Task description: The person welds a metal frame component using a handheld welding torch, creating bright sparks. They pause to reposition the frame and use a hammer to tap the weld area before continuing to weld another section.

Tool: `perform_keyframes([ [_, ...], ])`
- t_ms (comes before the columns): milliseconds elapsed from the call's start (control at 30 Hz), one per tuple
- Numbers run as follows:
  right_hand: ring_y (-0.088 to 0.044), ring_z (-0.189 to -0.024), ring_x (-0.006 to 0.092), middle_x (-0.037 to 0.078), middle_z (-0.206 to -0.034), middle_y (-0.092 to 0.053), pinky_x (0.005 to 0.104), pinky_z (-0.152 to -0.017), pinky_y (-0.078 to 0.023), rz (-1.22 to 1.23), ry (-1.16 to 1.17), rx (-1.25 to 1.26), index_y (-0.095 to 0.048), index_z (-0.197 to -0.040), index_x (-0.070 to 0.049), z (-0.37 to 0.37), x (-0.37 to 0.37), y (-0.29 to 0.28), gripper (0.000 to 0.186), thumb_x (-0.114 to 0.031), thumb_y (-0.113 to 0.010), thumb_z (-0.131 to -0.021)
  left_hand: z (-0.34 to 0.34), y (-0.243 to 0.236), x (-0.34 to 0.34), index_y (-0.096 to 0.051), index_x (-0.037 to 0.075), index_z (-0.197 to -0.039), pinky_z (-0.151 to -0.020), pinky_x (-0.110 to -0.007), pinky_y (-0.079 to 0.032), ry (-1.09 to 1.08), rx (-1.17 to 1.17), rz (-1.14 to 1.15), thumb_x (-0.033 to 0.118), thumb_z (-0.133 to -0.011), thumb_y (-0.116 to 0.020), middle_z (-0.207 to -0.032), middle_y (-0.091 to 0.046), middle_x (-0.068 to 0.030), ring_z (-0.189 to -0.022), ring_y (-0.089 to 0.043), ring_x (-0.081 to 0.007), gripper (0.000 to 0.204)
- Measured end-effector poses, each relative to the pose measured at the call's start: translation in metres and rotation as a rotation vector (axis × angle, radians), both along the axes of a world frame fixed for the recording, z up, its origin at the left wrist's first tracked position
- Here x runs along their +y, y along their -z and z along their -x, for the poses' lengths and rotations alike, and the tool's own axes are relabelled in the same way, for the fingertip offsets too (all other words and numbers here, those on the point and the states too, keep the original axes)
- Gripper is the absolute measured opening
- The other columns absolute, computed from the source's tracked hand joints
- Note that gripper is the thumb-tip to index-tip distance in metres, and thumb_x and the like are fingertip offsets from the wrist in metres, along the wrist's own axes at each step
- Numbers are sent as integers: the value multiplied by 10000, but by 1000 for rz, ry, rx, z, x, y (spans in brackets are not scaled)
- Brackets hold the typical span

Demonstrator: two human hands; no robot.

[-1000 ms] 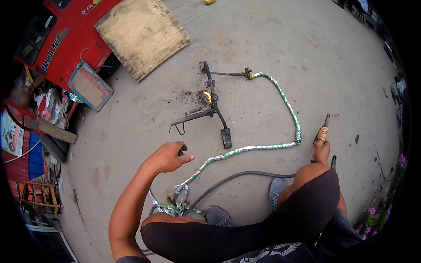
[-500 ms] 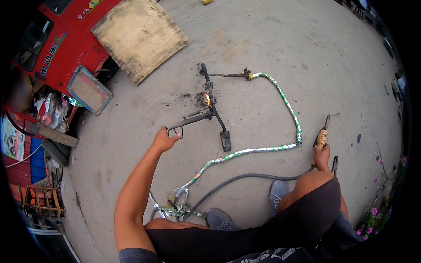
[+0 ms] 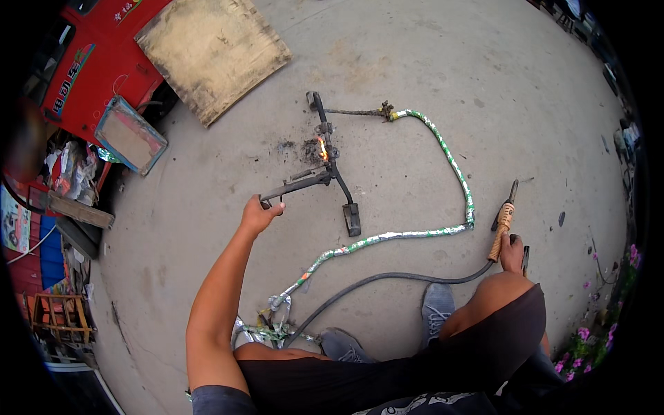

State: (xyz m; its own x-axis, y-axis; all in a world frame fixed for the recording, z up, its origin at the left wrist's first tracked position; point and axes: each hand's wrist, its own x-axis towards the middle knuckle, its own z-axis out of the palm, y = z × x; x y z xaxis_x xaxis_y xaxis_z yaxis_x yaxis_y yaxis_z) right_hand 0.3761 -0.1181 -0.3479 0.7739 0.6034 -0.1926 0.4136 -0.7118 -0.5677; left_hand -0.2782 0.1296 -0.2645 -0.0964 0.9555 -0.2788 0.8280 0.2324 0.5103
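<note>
My left hand [image 3: 260, 215] is closed round the near end of a dark metal frame [image 3: 301, 184]. The frame has a crossbar with a black, pedal-like block [image 3: 352, 220] at its near end, and a small flame [image 3: 323, 148] burns at its middle. Beside my right knee, my right hand [image 3: 512, 254] has curled fingers, partly hidden. It lies against the right side of a welding electrode holder [image 3: 503, 225], whose tan handle shows along its length. A thin dark tool [image 3: 526, 257] stands out just right of that hand; whether my fingers grip it is hidden.
A foil-wrapped cable [image 3: 387, 237] in green and silver loops to a clamp [image 3: 386, 111] near the frame's far end. A black cable [image 3: 387, 276] runs past my shoes [image 3: 438, 312]. A board [image 3: 214, 59] leans by a red vehicle [image 3: 104, 76]; pink flowers [image 3: 579, 346] grow at right.
My right hand has shifted from behind the electrode holder to its right side, baring the handle. The frame has tilted slightly in my left hand. The flame still burns.
</note>
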Motion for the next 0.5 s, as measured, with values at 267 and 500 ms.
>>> perform_keyframes([
  [267, -658, -1097, 423, 309, -1137, -684, 451, -962, -492, 30, 49, -14, -618, -1195, 119, -46, -30, 31, 542, -386, -617, -997, -2, 3, 11, -628, -36, -881, -502, -332, -496, -131, -210, 41, 502, -813, -844, -739, -603, -80, -594, -576, -155, 584],
  [500, -679, -1033, 391, 301, -1098, -694, 432, -928, -512, -9, 97, -28, -629, -1174, 112, -53, -43, 31, 511, -365, -635, -991, 4, -3, 13, -644, -54, -915, -468, -329, -440, -177, -216, 83, 501, -816, -839, -772, -595, -82, -603, -552, -165, 597],
])
